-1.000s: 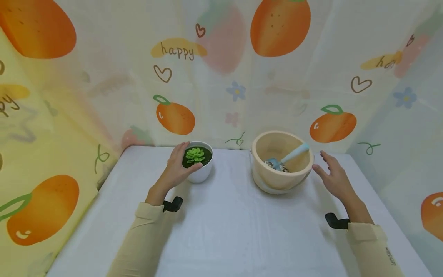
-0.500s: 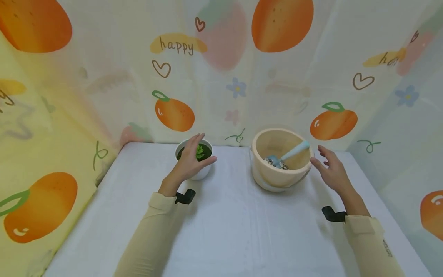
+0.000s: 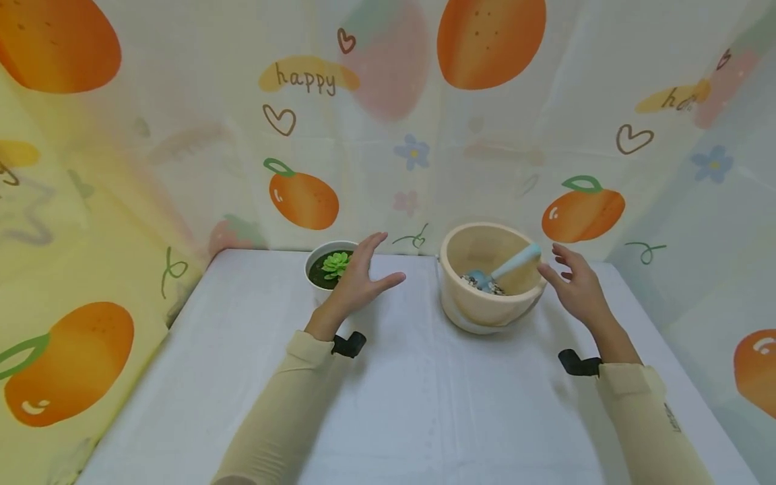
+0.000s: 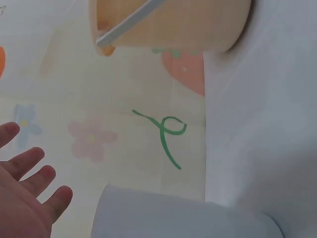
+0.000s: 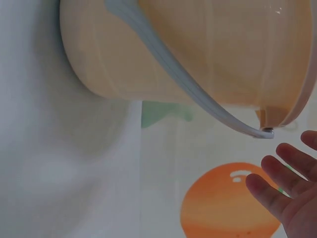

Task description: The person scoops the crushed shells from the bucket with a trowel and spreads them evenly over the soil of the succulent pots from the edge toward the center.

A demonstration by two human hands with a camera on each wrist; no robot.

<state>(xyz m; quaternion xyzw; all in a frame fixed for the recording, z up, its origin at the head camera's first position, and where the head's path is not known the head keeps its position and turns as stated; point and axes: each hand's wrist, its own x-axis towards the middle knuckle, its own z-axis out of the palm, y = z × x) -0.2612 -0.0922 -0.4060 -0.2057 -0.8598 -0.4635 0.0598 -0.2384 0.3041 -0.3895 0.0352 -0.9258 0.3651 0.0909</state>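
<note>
Presently, a white pot (image 3: pixel 321 294) stands upright on the far side of the desk (image 3: pixel 448 411), left of centre, against the patterned backdrop (image 3: pixel 218 81). It holds dark soil and a green succulent (image 3: pixel 335 264). To its right, well apart, a cream bucket (image 3: pixel 485 310) also stands upright on the desk. Inside the bucket, a light-blue scoop (image 3: pixel 516 261) leans with its handle on the far-right part of the rim and its blade among mixed pale and dark granules (image 3: pixel 498 289).

The left hand (image 3: pixel 358 283) is raised at the near right side of the pot, covering part of it in the head view. Its fingers are extended and spread, the thumb pointing right towards the bucket. In the left wrist view a gap shows between these fingers and the pot.

The right hand (image 3: pixel 578 289) is raised just right of the bucket. Its fingers are slightly bent and spread; the thumb reaches the rim's outline, though contact cannot be confirmed. The grey bail (image 5: pixel 178 74) hangs down along the bucket's side.

Both wrists carry a black device, and both sleeves are beige. A white cloth covers the desk; the backdrop bears oranges, flowers and hearts.
</note>
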